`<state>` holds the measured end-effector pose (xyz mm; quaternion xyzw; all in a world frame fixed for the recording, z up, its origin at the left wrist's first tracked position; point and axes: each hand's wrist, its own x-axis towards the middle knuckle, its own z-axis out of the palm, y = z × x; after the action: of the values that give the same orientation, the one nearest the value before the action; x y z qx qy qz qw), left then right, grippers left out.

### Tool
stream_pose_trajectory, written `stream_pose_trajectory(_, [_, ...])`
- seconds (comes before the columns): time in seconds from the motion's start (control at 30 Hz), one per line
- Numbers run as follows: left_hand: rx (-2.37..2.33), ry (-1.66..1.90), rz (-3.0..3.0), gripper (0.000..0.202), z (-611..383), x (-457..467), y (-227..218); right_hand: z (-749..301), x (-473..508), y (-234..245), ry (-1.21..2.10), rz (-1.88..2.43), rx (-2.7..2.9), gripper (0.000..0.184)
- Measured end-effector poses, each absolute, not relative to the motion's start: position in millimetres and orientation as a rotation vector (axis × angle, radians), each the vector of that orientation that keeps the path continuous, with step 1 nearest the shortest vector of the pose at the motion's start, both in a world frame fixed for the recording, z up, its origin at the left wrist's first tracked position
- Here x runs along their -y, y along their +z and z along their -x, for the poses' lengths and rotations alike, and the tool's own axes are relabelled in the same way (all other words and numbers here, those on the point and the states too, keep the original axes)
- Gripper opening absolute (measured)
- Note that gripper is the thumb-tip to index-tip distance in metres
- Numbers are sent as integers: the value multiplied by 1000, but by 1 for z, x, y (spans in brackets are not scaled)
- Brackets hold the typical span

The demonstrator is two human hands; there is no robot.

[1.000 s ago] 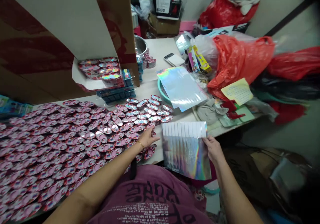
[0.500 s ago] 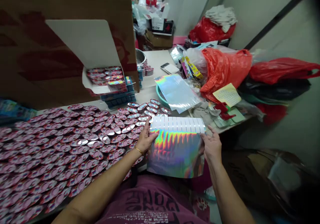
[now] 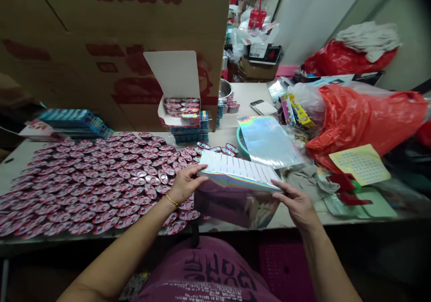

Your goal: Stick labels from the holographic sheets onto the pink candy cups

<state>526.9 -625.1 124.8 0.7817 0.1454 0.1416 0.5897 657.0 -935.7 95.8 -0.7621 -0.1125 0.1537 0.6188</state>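
Observation:
Between my two hands is a shiny holographic sheet point(image 3: 235, 198), with a band of white strips along its far edge. My left hand point(image 3: 186, 183) pinches its left edge, thumb on top. At the right edge, my right hand point(image 3: 296, 201) grips the sheet between thumb and fingers. Many small oval pink-and-red containers point(image 3: 111, 185) cover the table to the left. Just beyond the sheet, another silvery holographic sheet point(image 3: 269, 142) lies across a teal basin point(image 3: 241, 142), hiding most of it.
A large cardboard box point(image 3: 134, 86) stands at the back. In front of it is an opened white box point(image 3: 178, 75) of the oval containers. To the right lie an orange plastic bag point(image 3: 363, 117), a yellow paper point(image 3: 360, 167), a red tape dispenser point(image 3: 345, 189) and a phone point(image 3: 264, 108).
My view has swung left and shows more of the table. The sheet has tilted, its near part now dark and reflective. Both hands keep hold of its edges.

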Motion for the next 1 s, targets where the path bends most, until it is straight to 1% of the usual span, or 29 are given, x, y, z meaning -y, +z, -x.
stream_pose_trajectory(0.1, [-372,331,-1821,32,-523,633,133,-666,942,100,394,1754,332,35])
stream_pose_trajectory(0.2, [-393,401,-1879,23,-520,642,136,-672,948,102,407,1742,381,34])
stream_pose_trajectory(0.37, [-410,531,-1957,10,-516,653,145,-676,956,106,333,1793,476,32])
stream_pose_trajectory(0.43, [-357,591,-2034,5,-512,656,151,-672,950,113,177,1930,568,35])
stream_pose_trajectory(0.53, [-238,666,-2153,8,-507,661,163,-654,919,129,-239,2158,852,47])
stream_pose_trajectory(0.57, [-200,670,-2183,8,-505,663,167,-646,904,133,-315,2172,996,51])
stream_pose_trajectory(0.6, [-165,663,-2212,9,-503,664,172,-638,887,136,-306,2167,1178,55])
stream_pose_trajectory(0.63, [-134,653,-2242,9,-502,665,177,-631,870,138,-275,2153,1348,54])
stream_pose_trajectory(0.73, [-61,581,-2316,5,-499,660,191,-619,832,136,-260,2051,1582,28])
stream_pose_trajectory(0.8, [3,451,-2333,15,-499,654,198,-617,820,133,-261,2033,1635,19])
stream_pose_trajectory(0.87, [86,256,-2312,23,-499,646,199,-619,817,134,-208,2043,1680,17])
stream_pose_trajectory(0.93, [105,125,-2255,20,-498,639,198,-623,821,137,-62,2020,1677,16])
stream_pose_trajectory(1.0, [20,118,-2179,20,-495,633,194,-629,829,140,141,1990,1612,19])
